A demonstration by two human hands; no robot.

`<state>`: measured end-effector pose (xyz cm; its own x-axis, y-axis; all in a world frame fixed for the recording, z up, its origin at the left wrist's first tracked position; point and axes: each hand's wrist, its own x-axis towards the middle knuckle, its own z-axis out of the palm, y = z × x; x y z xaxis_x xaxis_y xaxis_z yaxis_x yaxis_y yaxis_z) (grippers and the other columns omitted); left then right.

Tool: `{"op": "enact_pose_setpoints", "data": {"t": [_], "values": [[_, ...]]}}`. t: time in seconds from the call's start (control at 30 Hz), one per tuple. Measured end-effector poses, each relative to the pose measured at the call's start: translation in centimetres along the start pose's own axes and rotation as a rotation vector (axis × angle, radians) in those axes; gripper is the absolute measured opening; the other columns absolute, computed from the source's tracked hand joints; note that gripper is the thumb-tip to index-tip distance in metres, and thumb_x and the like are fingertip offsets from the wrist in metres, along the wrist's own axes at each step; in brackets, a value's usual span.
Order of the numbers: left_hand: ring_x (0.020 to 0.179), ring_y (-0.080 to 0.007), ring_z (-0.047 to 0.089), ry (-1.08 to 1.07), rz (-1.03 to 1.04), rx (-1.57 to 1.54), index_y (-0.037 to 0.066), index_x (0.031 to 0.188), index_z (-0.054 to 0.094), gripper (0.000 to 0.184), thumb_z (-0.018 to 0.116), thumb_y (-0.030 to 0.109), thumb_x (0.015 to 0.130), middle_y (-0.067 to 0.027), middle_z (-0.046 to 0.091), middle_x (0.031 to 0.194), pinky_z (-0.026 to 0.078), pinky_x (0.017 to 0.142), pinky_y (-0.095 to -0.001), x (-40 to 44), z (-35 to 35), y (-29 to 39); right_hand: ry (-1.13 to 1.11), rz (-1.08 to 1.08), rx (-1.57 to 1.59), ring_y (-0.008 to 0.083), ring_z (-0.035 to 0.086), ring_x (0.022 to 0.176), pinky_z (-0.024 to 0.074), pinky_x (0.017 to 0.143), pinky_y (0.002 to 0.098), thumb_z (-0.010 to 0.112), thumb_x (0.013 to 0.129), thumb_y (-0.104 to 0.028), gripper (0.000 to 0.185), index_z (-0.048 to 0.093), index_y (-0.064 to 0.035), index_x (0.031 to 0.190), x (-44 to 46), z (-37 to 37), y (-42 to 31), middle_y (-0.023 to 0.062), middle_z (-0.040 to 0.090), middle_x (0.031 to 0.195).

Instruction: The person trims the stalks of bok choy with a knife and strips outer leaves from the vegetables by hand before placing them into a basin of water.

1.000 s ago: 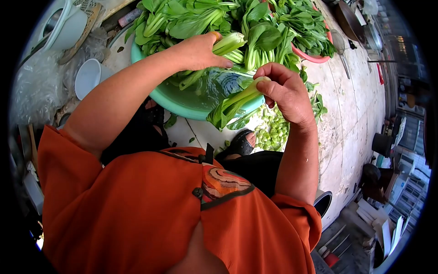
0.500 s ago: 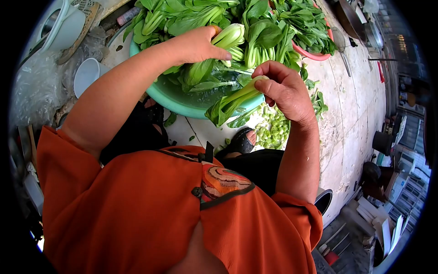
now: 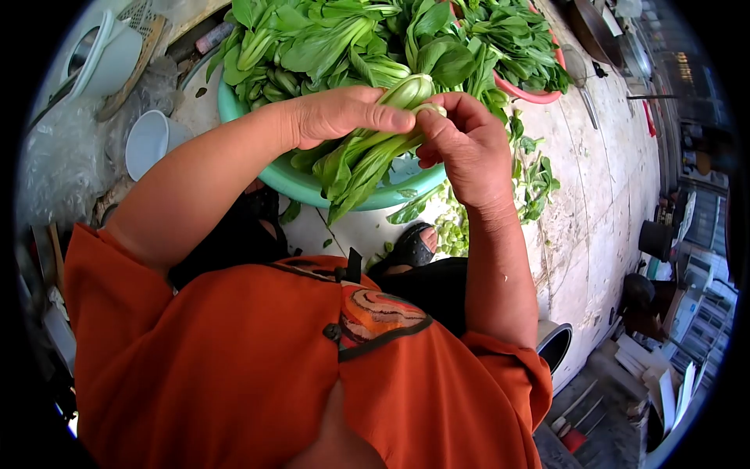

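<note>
Over the green basin (image 3: 293,184), my left hand (image 3: 344,116) is closed around a head of bok choy (image 3: 408,91), its pale base pointing up and away from me. My right hand (image 3: 471,150) pinches the pale end of a bok choy stalk (image 3: 394,144) between thumb and fingers. That stalk lies right against the head, and the two hands almost meet. Leaves hang down toward me over the basin's near rim. Behind my hands, many bok choy heads (image 3: 328,43) are heaped in the basin. My left fingertips are hidden behind the head.
A pink basin (image 3: 539,95) of leafy greens (image 3: 512,43) stands at the far right. Cut green trimmings (image 3: 453,234) and loose leaves (image 3: 537,187) lie on the tiled floor. On the left are a white cup (image 3: 152,144), a pale bucket (image 3: 109,59) and clear plastic bags (image 3: 70,156).
My right hand has brought its stalk up and left against the head in my left hand. My left hand has drawn its head slightly nearer, out from the heap.
</note>
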<state>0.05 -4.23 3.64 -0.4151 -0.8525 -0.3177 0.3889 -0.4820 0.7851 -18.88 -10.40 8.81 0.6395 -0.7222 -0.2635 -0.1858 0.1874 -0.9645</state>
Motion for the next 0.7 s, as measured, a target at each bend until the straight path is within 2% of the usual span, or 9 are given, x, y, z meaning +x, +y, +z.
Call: {"op": "enact_pose_setpoints", "data": {"t": [0.1, 0.27, 0.3, 0.33, 0.47, 0.5, 0.53, 0.6, 0.7], "values": [[0.104, -0.0156, 0.058, 0.039, 0.070, 0.327, 0.002, 0.127, 0.052, 0.064, 0.080, 0.017, 0.072, -0.0072, 0.061, 0.114, 0.044, 0.096, -0.0304, -0.4, 1.0, 0.0, 0.115, -0.032, 0.014, 0.0084, 0.054, 0.054, 0.0455, 0.049, 0.0213, 0.067, 0.086, -0.012, 0.019, 0.058, 0.0023, 0.094, -0.2, 0.5, 0.0, 0.0028, 0.060, 0.071], [0.097, -0.0145, 0.059, 0.136, 0.036, 0.378, 0.000, 0.118, 0.056, 0.046, 0.073, 0.012, 0.077, -0.0059, 0.064, 0.102, 0.045, 0.091, -0.0299, 0.2, 1.4, -1.7, 0.140, -0.113, -0.093, 0.0095, 0.058, 0.061, 0.0484, 0.052, 0.0239, 0.068, 0.084, -0.013, 0.024, 0.058, 0.0010, 0.101, -0.3, 0.4, 0.4, 0.0054, 0.060, 0.077], [0.086, -0.0136, 0.059, 0.141, 0.015, 0.358, 0.001, 0.109, 0.059, 0.039, 0.073, 0.017, 0.076, -0.0050, 0.065, 0.093, 0.047, 0.081, -0.0283, 0.2, 1.5, -1.8, 0.140, -0.111, -0.091, 0.0095, 0.058, 0.061, 0.0484, 0.052, 0.0239, 0.068, 0.084, -0.013, 0.024, 0.058, 0.0010, 0.101, -0.3, 0.3, 0.5, 0.0054, 0.060, 0.077], [0.075, -0.0127, 0.060, 0.146, -0.005, 0.338, 0.002, 0.100, 0.062, 0.033, 0.072, 0.021, 0.075, -0.0040, 0.066, 0.085, 0.048, 0.072, -0.0268, 0.1, 1.6, -2.0, 0.177, -0.183, -0.238, 0.0138, 0.059, 0.064, 0.0495, 0.056, 0.0270, 0.068, 0.085, -0.017, 0.028, 0.058, 0.0009, 0.103, -0.3, 0.3, 0.6, 0.0079, 0.060, 0.077], [0.071, -0.0122, 0.059, 0.045, -0.064, 0.341, 0.003, 0.094, 0.062, 0.027, 0.070, 0.022, 0.077, -0.0039, 0.065, 0.081, 0.048, 0.068, -0.0266, -0.5, 2.5, -1.4, 0.173, -0.505, -0.630, 0.0280, 0.062, 0.072, 0.0506, 0.070, 0.0351, 0.065, 0.085, -0.030, 0.037, 0.062, 0.0012, 0.104, 0.7, 0.2, 1.8, 0.0161, 0.062, 0.081], [0.070, -0.0121, 0.059, 0.017, -0.079, 0.268, 0.004, 0.092, 0.061, 0.026, 0.069, 0.023, 0.077, -0.0038, 0.065, 0.079, 0.048, 0.067, -0.0266, -0.6, 2.8, -1.5, 0.081, -0.251, -0.463, 0.0328, 0.062, 0.073, 0.0500, 0.074, 0.0368, 0.062, 0.084, -0.033, 0.035, 0.065, 0.0006, 0.095, 0.5, 0.4, 1.2, 0.0184, 0.063, 0.082], [0.069, -0.0120, 0.059, -0.012, -0.092, 0.195, 0.005, 0.090, 0.061, 0.024, 0.069, 0.023, 0.077, -0.0037, 0.065, 0.078, 0.048, 0.066, -0.0266, -0.7, 3.0, -1.6, 0.081, -0.249, -0.462, 0.0328, 0.062, 0.073, 0.0500, 0.074, 0.0368, 0.062, 0.084, -0.033, 0.035, 0.065, 0.0006, 0.095, 0.4, 0.5, 1.2, 0.0184, 0.063, 0.082], [0.073, -0.0119, 0.059, -0.011, -0.128, 0.180, 0.006, 0.089, 0.061, 0.023, 0.070, 0.024, 0.077, -0.0033, 0.065, 0.079, 0.047, 0.070, -0.0268, -0.9, 3.0, -1.6, 0.087, -0.253, -0.598, 0.0143, 0.060, 0.074, 0.0487, 0.071, 0.0279, 0.060, 0.088, -0.026, 0.027, 0.065, 0.0006, 0.091, 0.8, 0.6, 1.3, 0.0082, 0.064, 0.080], [0.078, -0.0120, 0.059, 0.040, -0.098, 0.225, 0.006, 0.089, 0.062, 0.026, 0.072, 0.026, 0.076, -0.0038, 0.065, 0.081, 0.046, 0.076, -0.0268, -0.8, 3.1, -1.7, 0.143, -0.391, -0.675, 0.0140, 0.060, 0.074, 0.0489, 0.070, 0.0280, 0.059, 0.086, -0.023, 0.025, 0.065, 0.0013, 0.088, 1.2, 1.0, 1.7, 0.0082, 0.064, 0.079]]}}
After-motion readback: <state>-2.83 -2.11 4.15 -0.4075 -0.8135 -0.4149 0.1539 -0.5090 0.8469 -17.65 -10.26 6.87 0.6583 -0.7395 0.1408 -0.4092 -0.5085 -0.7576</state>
